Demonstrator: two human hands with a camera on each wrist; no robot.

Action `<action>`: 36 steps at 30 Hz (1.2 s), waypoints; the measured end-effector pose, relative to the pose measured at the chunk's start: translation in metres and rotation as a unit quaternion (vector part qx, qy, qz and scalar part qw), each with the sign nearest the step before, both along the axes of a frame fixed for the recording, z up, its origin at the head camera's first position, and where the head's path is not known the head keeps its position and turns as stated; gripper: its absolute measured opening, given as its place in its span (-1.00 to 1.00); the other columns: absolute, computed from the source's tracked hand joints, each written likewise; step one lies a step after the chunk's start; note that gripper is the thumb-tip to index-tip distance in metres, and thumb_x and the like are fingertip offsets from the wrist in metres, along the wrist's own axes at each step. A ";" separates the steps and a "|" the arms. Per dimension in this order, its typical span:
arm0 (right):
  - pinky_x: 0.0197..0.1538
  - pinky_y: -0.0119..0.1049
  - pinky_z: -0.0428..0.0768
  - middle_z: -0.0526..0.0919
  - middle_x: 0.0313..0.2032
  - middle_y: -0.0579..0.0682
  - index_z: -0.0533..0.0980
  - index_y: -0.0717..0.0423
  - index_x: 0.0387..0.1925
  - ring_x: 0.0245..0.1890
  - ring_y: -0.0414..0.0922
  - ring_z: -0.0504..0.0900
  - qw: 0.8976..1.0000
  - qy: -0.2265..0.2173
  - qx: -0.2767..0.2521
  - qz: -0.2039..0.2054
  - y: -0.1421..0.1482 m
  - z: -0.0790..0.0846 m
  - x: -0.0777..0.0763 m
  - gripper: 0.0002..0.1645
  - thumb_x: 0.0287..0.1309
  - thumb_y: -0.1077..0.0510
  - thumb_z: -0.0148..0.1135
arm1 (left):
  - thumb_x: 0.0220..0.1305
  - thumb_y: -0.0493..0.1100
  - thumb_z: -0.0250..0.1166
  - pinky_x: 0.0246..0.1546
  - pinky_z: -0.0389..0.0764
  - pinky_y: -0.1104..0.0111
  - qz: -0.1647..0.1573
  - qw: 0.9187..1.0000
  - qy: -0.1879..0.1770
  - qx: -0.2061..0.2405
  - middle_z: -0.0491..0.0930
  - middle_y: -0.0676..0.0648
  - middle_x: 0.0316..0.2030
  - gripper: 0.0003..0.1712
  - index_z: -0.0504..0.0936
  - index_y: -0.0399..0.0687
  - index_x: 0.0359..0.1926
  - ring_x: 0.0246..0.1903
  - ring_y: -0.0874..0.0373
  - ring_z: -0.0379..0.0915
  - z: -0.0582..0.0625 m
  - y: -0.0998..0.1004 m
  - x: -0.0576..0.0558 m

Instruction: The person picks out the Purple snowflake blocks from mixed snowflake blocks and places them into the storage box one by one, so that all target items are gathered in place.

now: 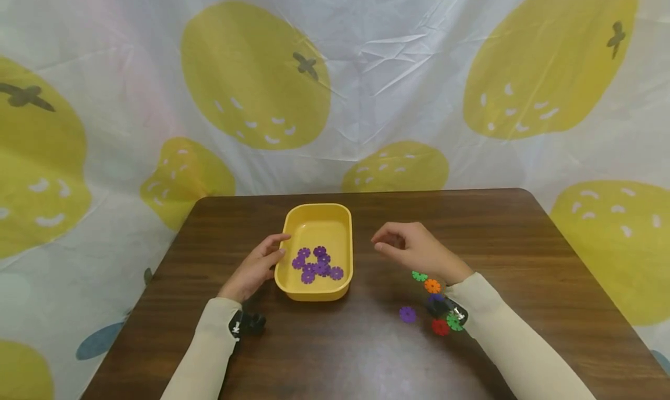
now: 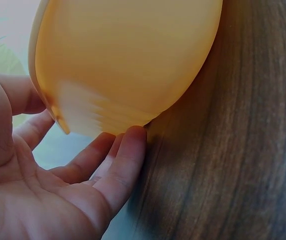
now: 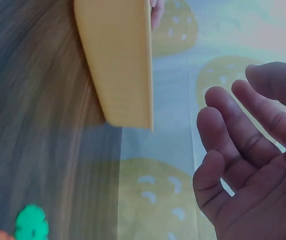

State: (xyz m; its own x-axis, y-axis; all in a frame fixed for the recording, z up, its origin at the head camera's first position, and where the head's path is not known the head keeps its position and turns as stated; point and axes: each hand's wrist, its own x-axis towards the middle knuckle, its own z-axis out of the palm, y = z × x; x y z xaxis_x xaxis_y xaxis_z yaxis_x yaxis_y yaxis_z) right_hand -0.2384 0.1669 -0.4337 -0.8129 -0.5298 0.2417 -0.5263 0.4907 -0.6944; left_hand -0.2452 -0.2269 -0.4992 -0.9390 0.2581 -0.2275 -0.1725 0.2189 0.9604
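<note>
A yellow plastic tub (image 1: 313, 295) with rounded corners stands on the table, several purple notched discs (image 1: 321, 268) lying in its near half. My left hand (image 1: 256, 270) holds the tub at its left side. In the left wrist view, fingertips (image 2: 134, 135) touch the outer wall low down, while other digits reach the rim. To the right of the tub, my right hand (image 1: 419, 250) hovers over the table. Its fingers are loosely bent with nothing between them, as the right wrist view of the hand (image 3: 252, 150) also shows.
Under and beside the right wrist lie loose notched discs: a purple one (image 1: 407, 314), an orange one (image 1: 432, 286), a red one (image 1: 441, 327) and green ones (image 1: 455, 322). The brown wooden table (image 1: 335, 353) ends at a fruit-print curtain (image 1: 361, 97) behind the tub.
</note>
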 end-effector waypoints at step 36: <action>-0.20 -0.45 0.53 0.58 -0.29 -0.20 0.68 -0.11 -0.19 -0.29 -0.28 0.50 0.979 -0.035 0.157 0.127 0.039 -0.052 0.052 -0.76 0.14 0.09 0.61 | 0.71 -0.06 -0.01 0.21 0.69 0.10 0.006 1.000 0.007 0.011 0.36 -0.32 0.37 -0.47 0.27 0.10 0.58 0.31 -0.19 0.47 -0.005 -0.003 0.003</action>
